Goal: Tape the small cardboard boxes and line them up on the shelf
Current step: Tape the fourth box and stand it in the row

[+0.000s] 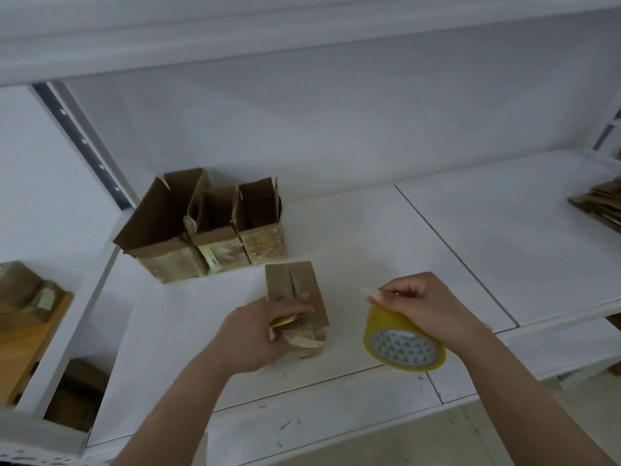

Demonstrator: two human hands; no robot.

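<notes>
A small cardboard box lies on the white shelf near its front, flaps together on top. My left hand holds it down, fingers laid over its near end where yellowish tape scraps stick out. To the right, my right hand grips a yellow roll of tape and pinches the loose tape end between thumb and forefinger. Three open-topped cardboard boxes stand side by side at the back left of the shelf.
A stack of flattened cardboard lies at the shelf's right edge. More boxes and a wooden board sit on the neighbouring shelf to the left. An upper shelf overhangs the work area.
</notes>
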